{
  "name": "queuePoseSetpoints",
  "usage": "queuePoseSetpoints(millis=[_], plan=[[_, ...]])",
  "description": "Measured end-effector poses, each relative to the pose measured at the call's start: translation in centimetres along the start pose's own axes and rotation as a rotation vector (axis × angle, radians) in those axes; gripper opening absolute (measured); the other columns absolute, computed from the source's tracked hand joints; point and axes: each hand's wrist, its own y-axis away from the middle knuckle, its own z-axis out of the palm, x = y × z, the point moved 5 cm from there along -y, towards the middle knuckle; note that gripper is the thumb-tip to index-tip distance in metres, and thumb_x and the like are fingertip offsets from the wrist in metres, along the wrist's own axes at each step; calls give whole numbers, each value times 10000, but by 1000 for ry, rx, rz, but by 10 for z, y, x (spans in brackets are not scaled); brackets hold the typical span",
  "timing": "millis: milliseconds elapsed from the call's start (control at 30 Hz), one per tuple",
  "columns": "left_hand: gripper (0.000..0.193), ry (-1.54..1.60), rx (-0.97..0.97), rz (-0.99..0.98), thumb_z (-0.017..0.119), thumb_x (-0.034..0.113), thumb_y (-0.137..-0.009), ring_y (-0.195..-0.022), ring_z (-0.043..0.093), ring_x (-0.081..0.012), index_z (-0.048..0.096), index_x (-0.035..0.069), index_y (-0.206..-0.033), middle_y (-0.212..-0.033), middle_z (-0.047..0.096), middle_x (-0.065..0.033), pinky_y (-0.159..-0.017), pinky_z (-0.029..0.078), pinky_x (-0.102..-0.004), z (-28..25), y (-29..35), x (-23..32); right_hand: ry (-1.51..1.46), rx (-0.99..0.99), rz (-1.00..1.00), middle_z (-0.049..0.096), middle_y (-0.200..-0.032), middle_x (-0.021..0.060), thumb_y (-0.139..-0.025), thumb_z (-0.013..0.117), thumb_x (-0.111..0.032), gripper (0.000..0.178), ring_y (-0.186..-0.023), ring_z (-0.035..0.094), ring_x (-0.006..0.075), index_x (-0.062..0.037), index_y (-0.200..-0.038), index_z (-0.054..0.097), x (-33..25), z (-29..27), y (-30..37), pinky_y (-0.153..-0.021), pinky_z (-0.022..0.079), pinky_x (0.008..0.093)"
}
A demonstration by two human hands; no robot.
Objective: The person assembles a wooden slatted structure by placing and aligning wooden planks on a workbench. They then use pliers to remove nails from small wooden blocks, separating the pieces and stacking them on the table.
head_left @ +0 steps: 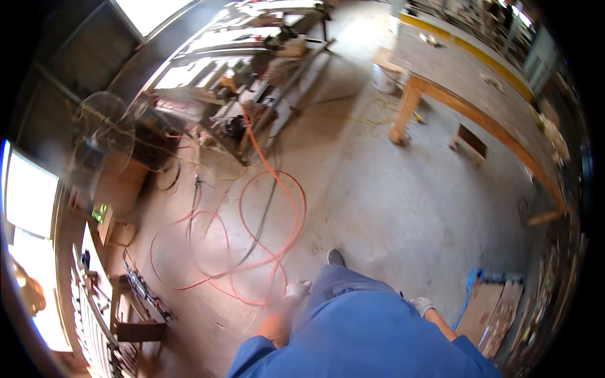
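Observation:
My left hand [297,290], in a pale glove, hangs low beside my left thigh. It is blurred, and nothing held shows in it. Beneath and beyond it, an orange hose [304,201] lies in wide loops on the concrete floor. My right hand [421,306], also in a pale glove, hangs at my right side, close to my blue shirt. Its fingers are too small and partly hidden to read, and no held thing is visible. One dark shoe [336,257] shows ahead of my grey trousers.
A long wooden table [466,69] stands at the far right, with a white bucket [385,79] by its leg. A cluttered workbench [220,82] is at the far left, near a large fan [104,129]. Clamps [148,293] lie left; boards [485,309] lie near right.

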Motion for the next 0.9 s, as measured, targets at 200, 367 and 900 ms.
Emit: queuePoseSetpoints(millis=[200, 367, 900], plan=[[351, -144, -16, 118, 673, 318, -983, -1074, 741, -307, 737, 104, -1253, -1199, 752, -179, -923, 589, -447, -58, -60, 61, -672, 191, 220, 742, -871, 80, -1040, 670, -213, 196, -691, 721, 179, -45, -1122, 728, -84, -108, -53, -580, 566, 343], [213, -566, -31, 134, 623, 279, -1018, -1028, 741, -261, 718, 144, -1152, -1122, 751, -107, -861, 581, -416, -84, -86, 83, -523, 157, 206, 748, -852, 73, -1035, 693, -205, 178, -694, 724, 179, -39, -1076, 744, -157, -179, -100, -614, 574, 340], [333, -633, 140, 101, 546, 245, -1040, -1239, 699, -374, 745, 176, -1298, -1373, 709, -181, -1030, 575, -488, -16, -136, 225, 554, -169, -263, 780, -972, 84, -1004, 671, -256, 178, -763, 742, 251, -102, -1074, 726, -330, -458, -464, -652, 587, 436]])
